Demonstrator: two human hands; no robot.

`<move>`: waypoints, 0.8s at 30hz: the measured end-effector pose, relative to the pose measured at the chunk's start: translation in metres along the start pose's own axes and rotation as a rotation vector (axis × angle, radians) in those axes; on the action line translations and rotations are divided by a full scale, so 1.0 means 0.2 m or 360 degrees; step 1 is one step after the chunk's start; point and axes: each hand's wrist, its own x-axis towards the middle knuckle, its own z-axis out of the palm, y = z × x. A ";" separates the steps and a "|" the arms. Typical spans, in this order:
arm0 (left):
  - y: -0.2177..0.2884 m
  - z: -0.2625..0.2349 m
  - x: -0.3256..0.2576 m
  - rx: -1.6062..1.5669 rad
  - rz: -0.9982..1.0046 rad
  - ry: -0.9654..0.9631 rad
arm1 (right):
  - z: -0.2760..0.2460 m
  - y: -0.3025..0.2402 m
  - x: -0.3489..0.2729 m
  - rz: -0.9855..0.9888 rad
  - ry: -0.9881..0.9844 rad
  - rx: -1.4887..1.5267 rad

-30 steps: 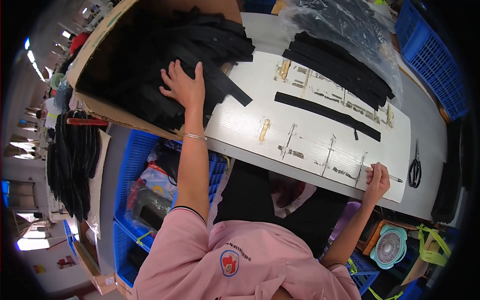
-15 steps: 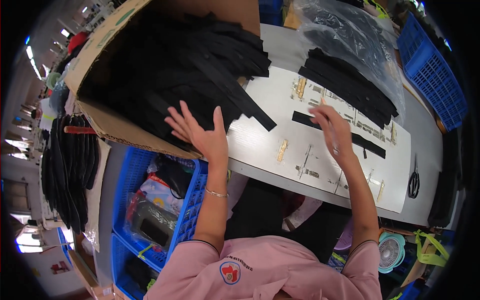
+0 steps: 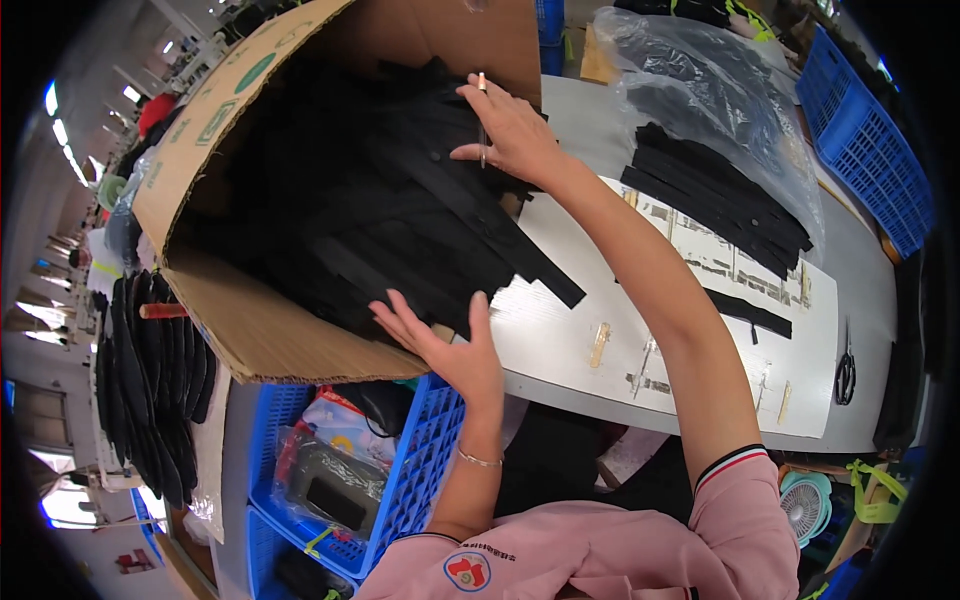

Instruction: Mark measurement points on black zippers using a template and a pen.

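My right hand [image 3: 515, 140] reaches over the far part of a heap of black fabric strips [image 3: 400, 220] in a cardboard box [image 3: 290, 350]. A slim pen [image 3: 482, 125] is held among its fingers, which stretch toward the strips. My left hand [image 3: 455, 355] has its fingers spread at the near edge of the heap and holds nothing. One long strip [image 3: 540, 265] juts from the heap onto a white marked board [image 3: 560, 350]. Another black strip [image 3: 755, 315] lies on that board, partly hidden by my right forearm.
Behind the board lies a row of black strips [image 3: 715, 205] beside a clear plastic bag [image 3: 690, 80]. Scissors [image 3: 847, 378] rest at the table's right. A blue basket [image 3: 440, 440] with bagged items stands below the box; another blue basket [image 3: 870, 150] is at the far right.
My right hand has moved left and away, from above the strip on the board to the heap at the box. My left hand stays spread near the heap. The whole view has shifted slightly.
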 end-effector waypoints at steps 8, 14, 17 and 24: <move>0.01 0.05 -0.04 -0.0151 -0.0265 -0.0104 | 0.13 -0.08 0.03 0.0563 -0.0409 0.0192; -0.02 0.14 -0.08 -0.0210 -0.0155 -0.0142 | 0.09 -0.11 -0.12 0.0343 -0.0280 0.0422; -0.01 0.14 -0.09 -0.0194 -0.0105 -0.0143 | 0.04 -0.17 -0.20 0.0284 -0.0299 0.0440; 0.02 0.14 -0.12 -0.0203 -0.0144 -0.0120 | -0.05 -0.27 -0.46 0.0070 -0.0284 0.0374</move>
